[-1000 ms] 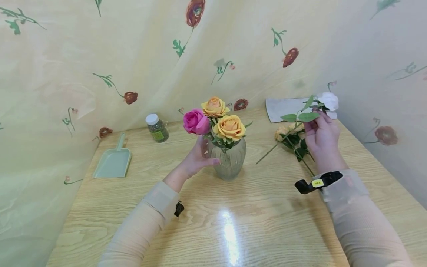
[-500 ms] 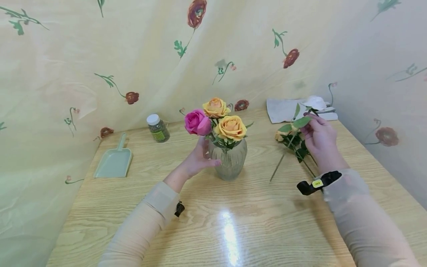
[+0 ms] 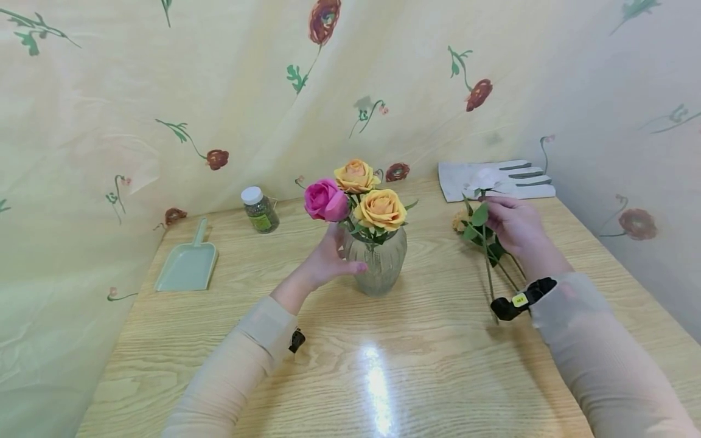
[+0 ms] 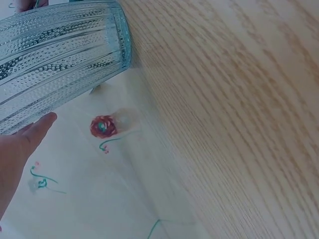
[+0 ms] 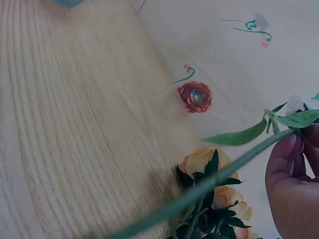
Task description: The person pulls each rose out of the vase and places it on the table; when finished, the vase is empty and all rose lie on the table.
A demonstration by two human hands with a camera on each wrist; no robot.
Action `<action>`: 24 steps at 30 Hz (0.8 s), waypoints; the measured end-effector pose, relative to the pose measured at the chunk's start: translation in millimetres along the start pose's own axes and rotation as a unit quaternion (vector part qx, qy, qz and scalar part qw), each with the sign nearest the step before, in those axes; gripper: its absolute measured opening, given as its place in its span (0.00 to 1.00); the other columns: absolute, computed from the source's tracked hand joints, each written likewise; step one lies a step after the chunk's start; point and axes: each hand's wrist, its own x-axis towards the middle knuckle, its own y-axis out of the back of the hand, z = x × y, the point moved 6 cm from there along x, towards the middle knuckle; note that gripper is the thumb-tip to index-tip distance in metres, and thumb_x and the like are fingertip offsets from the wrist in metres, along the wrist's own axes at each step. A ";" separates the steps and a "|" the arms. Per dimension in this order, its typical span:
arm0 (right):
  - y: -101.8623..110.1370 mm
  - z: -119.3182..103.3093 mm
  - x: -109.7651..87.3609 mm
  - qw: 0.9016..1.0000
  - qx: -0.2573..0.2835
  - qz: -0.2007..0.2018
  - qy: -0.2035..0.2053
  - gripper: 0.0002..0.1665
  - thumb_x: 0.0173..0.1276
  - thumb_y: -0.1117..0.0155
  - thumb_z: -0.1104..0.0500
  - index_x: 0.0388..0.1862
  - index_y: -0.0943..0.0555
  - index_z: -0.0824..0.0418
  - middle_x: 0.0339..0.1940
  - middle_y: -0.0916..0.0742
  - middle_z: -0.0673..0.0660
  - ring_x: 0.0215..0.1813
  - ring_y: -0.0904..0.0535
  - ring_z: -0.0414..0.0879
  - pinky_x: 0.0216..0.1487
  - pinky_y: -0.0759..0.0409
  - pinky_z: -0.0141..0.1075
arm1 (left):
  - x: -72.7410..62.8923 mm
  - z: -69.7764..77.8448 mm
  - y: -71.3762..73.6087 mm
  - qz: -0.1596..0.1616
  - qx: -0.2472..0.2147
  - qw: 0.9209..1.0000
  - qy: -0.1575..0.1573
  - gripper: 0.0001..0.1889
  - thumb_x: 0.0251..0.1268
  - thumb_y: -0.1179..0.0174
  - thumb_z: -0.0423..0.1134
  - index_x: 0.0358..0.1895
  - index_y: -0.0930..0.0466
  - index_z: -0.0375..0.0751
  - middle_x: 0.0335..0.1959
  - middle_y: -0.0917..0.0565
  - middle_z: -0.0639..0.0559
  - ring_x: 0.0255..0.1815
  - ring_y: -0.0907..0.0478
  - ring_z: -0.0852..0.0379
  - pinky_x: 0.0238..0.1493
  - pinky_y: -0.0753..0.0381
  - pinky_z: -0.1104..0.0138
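Observation:
A ribbed glass vase (image 3: 379, 267) stands upright on the table, holding a pink rose (image 3: 327, 200) and two yellow-orange roses (image 3: 381, 210). My left hand (image 3: 328, 261) holds its left side, thumb toward me and fingers partly hidden behind the glass. In the left wrist view the vase (image 4: 60, 55) shows close up beside the thumb. My right hand (image 3: 517, 225) pinches a white rose (image 3: 485, 179) by the stem just under the bloom, its stem pointing down toward me. Beneath it, yellow roses (image 5: 204, 160) with dark leaves lie on the table, partly covered by the hand.
A grey-white glove (image 3: 453, 185) lies at the back right, behind the white rose. At the back left stands a white-lidded jar (image 3: 261, 213), with a pale green dustpan (image 3: 187, 267) farther left. Flower-patterned cloth (image 3: 246, 91) hangs along the table's back edge.
My right hand has shifted left, and the white rose has swung from leaning right to nearly upright, its stem end moving toward me and to the right. My left hand stays at the vase.

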 end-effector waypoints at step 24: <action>-14.0 24.8 12.7 0.855 -0.519 -0.013 0.005 0.25 0.70 0.46 0.48 0.55 0.22 0.67 0.53 0.20 0.67 0.43 0.21 0.53 0.44 0.24 0.42 | -7.0 26.7 -4.3 -0.002 -0.003 1.000 0.026 0.56 0.47 0.33 0.31 0.74 0.66 0.45 0.74 0.52 0.43 0.73 0.55 0.45 0.65 0.43 0.45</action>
